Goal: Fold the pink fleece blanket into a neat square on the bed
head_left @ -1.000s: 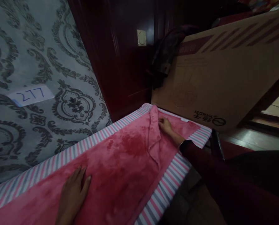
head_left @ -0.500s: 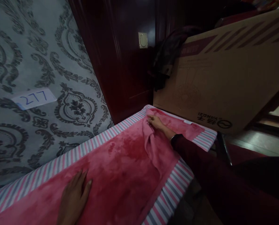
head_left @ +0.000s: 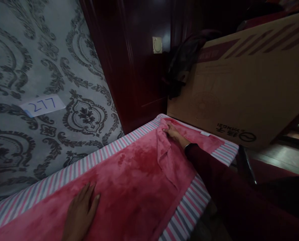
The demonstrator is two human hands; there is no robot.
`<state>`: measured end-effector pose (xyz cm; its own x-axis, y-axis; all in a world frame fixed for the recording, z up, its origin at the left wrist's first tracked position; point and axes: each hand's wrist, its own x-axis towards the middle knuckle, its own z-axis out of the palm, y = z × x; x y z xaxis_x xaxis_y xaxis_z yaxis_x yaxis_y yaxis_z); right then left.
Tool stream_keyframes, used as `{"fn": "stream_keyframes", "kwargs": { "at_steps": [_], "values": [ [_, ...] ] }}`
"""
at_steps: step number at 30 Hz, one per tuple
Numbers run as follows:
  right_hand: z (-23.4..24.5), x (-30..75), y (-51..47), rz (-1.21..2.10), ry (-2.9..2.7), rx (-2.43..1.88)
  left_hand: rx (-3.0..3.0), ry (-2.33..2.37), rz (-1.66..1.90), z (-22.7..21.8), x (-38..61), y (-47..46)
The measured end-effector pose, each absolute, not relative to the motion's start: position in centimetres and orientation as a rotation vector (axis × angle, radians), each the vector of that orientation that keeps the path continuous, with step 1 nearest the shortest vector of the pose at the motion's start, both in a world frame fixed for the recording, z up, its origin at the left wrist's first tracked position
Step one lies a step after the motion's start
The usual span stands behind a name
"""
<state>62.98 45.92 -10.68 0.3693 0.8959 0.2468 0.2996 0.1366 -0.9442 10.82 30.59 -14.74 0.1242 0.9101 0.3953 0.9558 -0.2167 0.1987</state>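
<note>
A pink plush cloth [head_left: 129, 187] with darker red patches covers a surface dressed in a striped sheet [head_left: 89, 159] of pink, grey and white. My left hand [head_left: 80, 209] rests palm down on the cloth at the lower left, fingers stretched out. Near the far end, my right hand [head_left: 174, 132] has its fingers closed on a raised fold [head_left: 166, 154] of the same cloth. The fold runs from the far edge toward me in loose wrinkles. My right fingertips are partly sunk in the cloth.
A large cardboard box [head_left: 237, 80] stands behind the far end, with a dark garment [head_left: 181, 63] hanging at its left corner. Patterned wallpaper [head_left: 86, 113] with a paper [head_left: 42, 105] marked 277 and a dark red door panel [head_left: 136, 67] border the left side.
My right hand has shifted slightly, and the fold under it lies a little differently. My left hand stays flat on the cloth. The view has turned slightly left.
</note>
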Motion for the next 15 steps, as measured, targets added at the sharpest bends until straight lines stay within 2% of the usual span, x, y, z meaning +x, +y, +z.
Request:
{"fn": "stream_keyframes", "kwargs": {
  "at_steps": [5,8,11,15],
  "values": [
    [-6.2,67.9,46.0,0.366,-1.159,-1.51,-2.287,-1.936,-0.632,-14.5,10.7,30.9],
    [-4.2,73.1,44.0,0.147,-1.198,-1.721,-2.285,-1.964,-0.605,-14.3,10.9,31.0],
    [-4.6,77.2,41.2,0.025,-1.245,-2.016,-2.309,-1.947,-0.628,-14.1,11.1,31.1],
    [-7.4,79.4,38.4,0.073,-1.257,-2.112,-2.315,-1.939,-0.645,-13.7,11.2,31.2]
  ]
}}
